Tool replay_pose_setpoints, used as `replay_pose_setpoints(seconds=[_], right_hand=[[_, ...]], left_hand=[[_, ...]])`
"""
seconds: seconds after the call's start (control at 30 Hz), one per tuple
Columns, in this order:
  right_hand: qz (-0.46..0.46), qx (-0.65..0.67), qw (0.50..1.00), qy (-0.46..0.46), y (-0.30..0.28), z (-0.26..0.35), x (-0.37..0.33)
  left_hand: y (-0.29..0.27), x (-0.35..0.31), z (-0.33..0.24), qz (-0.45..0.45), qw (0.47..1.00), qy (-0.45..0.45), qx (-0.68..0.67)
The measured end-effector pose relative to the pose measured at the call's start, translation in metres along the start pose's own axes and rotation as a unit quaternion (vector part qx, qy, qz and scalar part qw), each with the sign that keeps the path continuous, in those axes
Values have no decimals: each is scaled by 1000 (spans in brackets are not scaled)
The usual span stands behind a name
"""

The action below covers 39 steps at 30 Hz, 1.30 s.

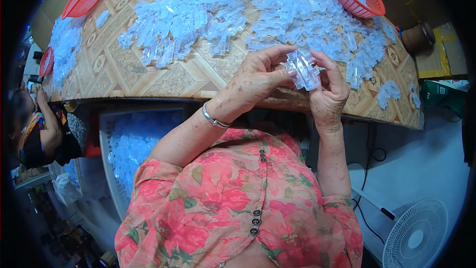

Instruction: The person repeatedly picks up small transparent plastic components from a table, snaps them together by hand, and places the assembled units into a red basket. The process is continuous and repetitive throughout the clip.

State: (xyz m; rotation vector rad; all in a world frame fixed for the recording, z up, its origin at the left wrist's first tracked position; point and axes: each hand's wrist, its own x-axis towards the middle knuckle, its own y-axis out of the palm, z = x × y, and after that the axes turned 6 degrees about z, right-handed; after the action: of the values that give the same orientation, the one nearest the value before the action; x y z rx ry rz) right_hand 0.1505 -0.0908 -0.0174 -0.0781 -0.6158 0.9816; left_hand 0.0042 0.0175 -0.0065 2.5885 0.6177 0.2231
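Together, the left hand (263, 72) and right hand (329, 84) pinch a cluster (303, 69) between thumbs and fingers, one from each side, just over the table's near edge. Held this way, probably, its pieces stay lined up and easy to see. It is clear and glossy, with a notched, stepped outline and white glints; whether its strips are joined or merely stacked, I cannot tell. Around it, the table (111, 72) is bare along much of the near edge, perhaps as working room, while loose pieces (193, 15) spread toward the far edge, likely to keep them within reach. A red basket (359, 10) holding more stands by the far right corner; below the near edge sits a filled crate (108, 151).
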Motion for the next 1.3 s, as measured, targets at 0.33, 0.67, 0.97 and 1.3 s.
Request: replay_pose_setpoints(seconds=[0.33, 0.67, 0.97, 1.3], right_hand=[[-8, 310, 933, 182, -3, 15, -16], [-14, 55, 997, 61, -12, 4, -14], [-195, -512, 831, 99, -152, -46, -13], [-193, -496, 818, 216, -170, -60, -48]], left_hand=[[-1, 1, 9, -40, 998, 56, 15], [4, -6, 1, -59, 998, -17, 16], [3, -8, -8, -71, 997, -30, -1], [9, 0, 4, -61, 998, -27, -6]])
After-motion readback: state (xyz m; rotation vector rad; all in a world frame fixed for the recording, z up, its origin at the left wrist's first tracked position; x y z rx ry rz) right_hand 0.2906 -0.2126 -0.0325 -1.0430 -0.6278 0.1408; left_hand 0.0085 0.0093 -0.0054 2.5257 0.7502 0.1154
